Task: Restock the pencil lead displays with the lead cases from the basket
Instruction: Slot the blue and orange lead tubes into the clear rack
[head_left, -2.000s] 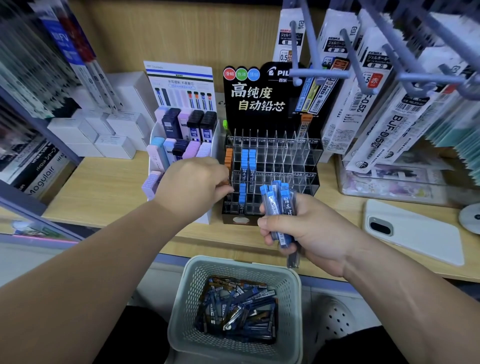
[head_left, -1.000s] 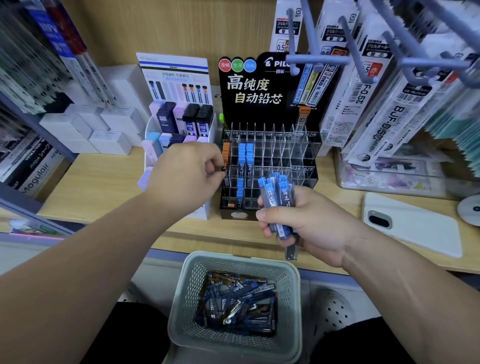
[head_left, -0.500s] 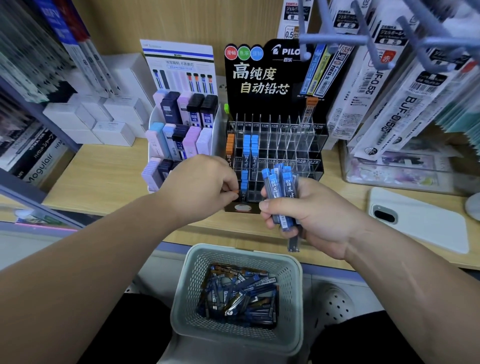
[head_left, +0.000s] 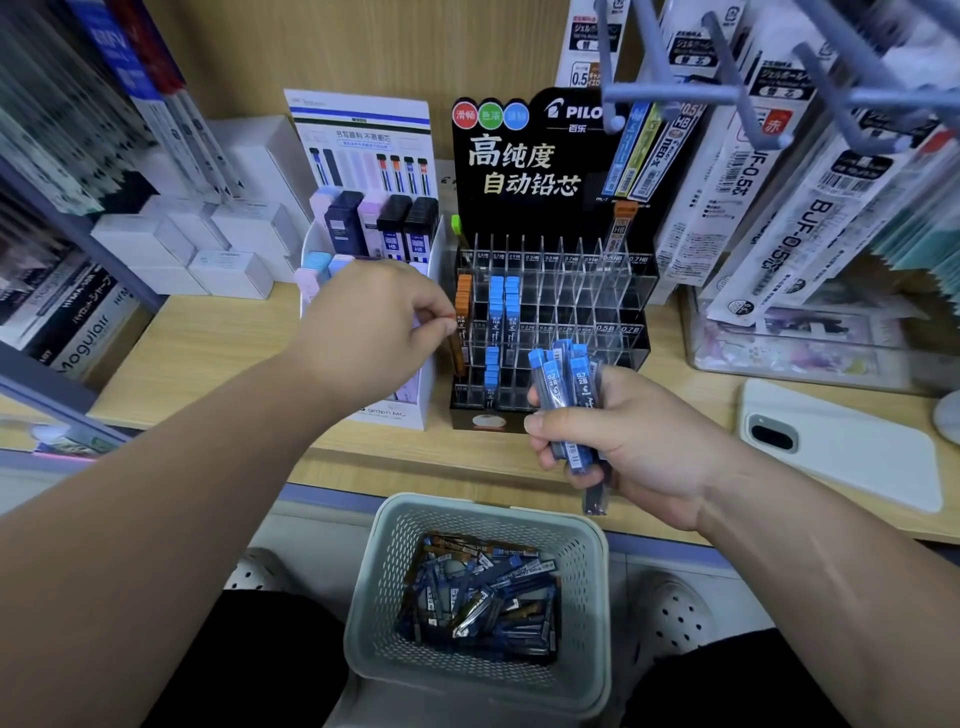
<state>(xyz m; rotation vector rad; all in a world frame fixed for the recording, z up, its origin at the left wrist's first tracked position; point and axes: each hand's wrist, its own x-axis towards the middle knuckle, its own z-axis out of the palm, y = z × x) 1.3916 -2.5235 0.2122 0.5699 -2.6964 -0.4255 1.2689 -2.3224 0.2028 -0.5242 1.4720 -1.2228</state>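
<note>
Lead cases mostly remain unshelved, heaped in one basket below and between the two hands, too tangled to count; restocking looks barely a quarter done. The left hand has its fingers curled, thumb and forefinger pinching one orange lead case upright at the leftmost column of the black display. Behind that hand stands a white display of pastel and dark cases, its lower rows hidden by the hand. Just right of the left fingertips, the black display holds one column of orange caps, roughly four, then two columns of blue caps on the middle tier and one short blue column on the tier below; the slots further right, above the right hand, are nearly all empty, so most filling is left. The right hand is wrapped round a bundle of blue cases; at least four caps show, with more probably behind. Right of that hand lies one white phone.
</note>
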